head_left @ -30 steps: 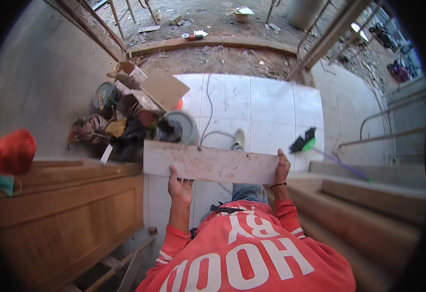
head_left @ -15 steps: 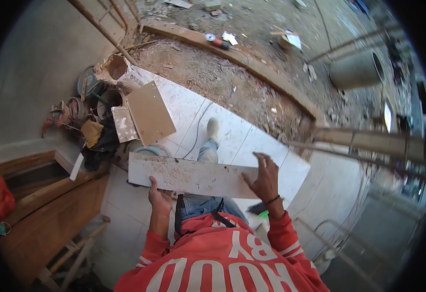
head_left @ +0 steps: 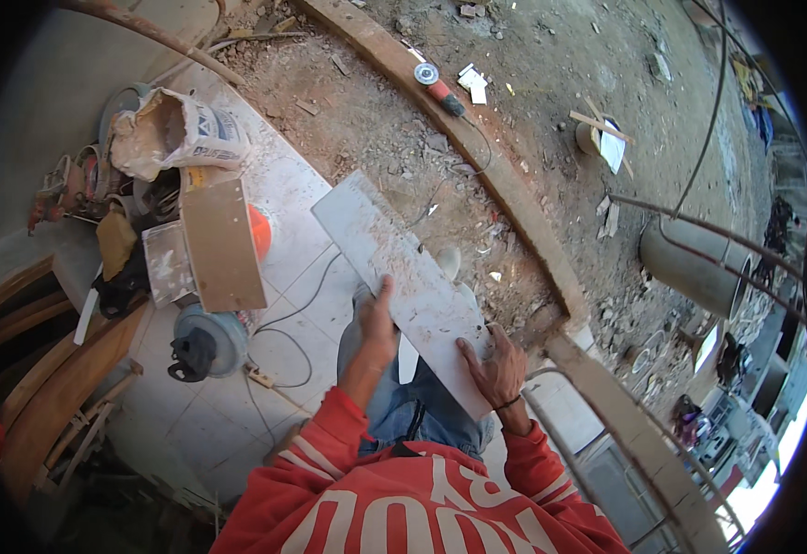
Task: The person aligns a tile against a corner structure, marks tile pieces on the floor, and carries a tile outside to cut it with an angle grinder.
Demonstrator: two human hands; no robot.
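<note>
Both hands grip a long, dirty white board or tile [head_left: 403, 263] slanting from upper left to lower right across my legs. My left hand [head_left: 376, 323] holds its lower-left long edge, thumb along the edge. My right hand [head_left: 494, 367] is wrapped on the lower end, thumb on the face and fingers around the right edge. Under the board are my jeans and a pale boot [head_left: 449, 261], standing by white floor tiles [head_left: 182, 425] crossed by a grey cable.
Left: cardboard sheet [head_left: 223, 249], torn sack [head_left: 182, 138], bucket [head_left: 223, 337] with black cloth, curved wooden pieces [head_left: 85, 388]. Ahead: raised ledge [head_left: 523, 240] with red angle grinder [head_left: 445, 100], and rubble ground. Right: concrete pipe [head_left: 689, 268], rusty bars [head_left: 745, 268], beam [head_left: 643, 443].
The board has turned from horizontal to a steep diagonal, left end swung up. My left hand has moved right and up. My right hand's fingers have closed round the edge. The view has turned.
</note>
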